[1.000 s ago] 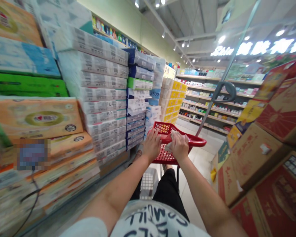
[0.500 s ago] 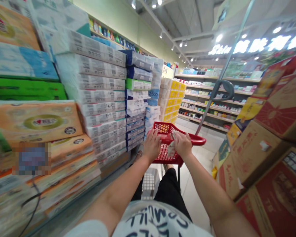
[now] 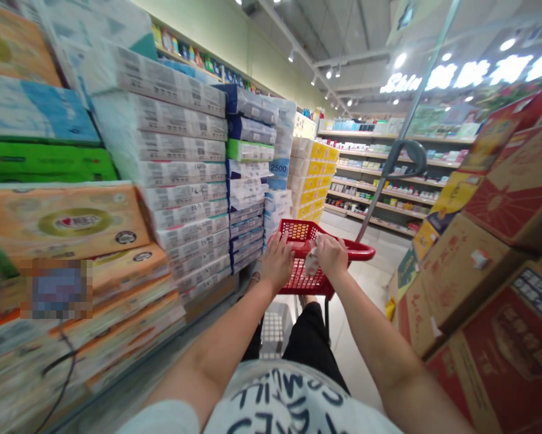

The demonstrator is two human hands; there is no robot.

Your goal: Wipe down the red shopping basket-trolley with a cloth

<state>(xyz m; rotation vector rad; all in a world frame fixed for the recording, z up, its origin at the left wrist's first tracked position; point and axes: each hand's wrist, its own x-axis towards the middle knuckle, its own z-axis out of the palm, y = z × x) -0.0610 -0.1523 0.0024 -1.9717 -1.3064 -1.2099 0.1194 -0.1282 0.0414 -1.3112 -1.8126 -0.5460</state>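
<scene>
A red plastic shopping cart (image 3: 301, 283) stands right in front of my body, its mesh basket seen from above. My left hand (image 3: 277, 259) lies over the left part of the cart's red handle (image 3: 301, 246), fingers curling over the far side. My right hand (image 3: 333, 256) is closed at the right part of the handle, with a crumpled whitish cloth or tissue (image 3: 312, 263) bunched between fingers and bar. The fingertips of that hand are partly hidden by the cloth. Between my legs the cart's grey lower grid (image 3: 272, 331) shows.
Tall stacks of wrapped paper packs (image 3: 182, 150) line the left side, with orange tissue packs (image 3: 72, 220) nearer. Cardboard cartons (image 3: 467, 283) are piled at the right. A glass door with a grey handle (image 3: 406, 160) stands ahead, before stocked shelves (image 3: 388, 181).
The view has shifted slightly, and the left stacks sit a little farther left. Both hands stay on the cart handle, and the cloth remains in my right hand.
</scene>
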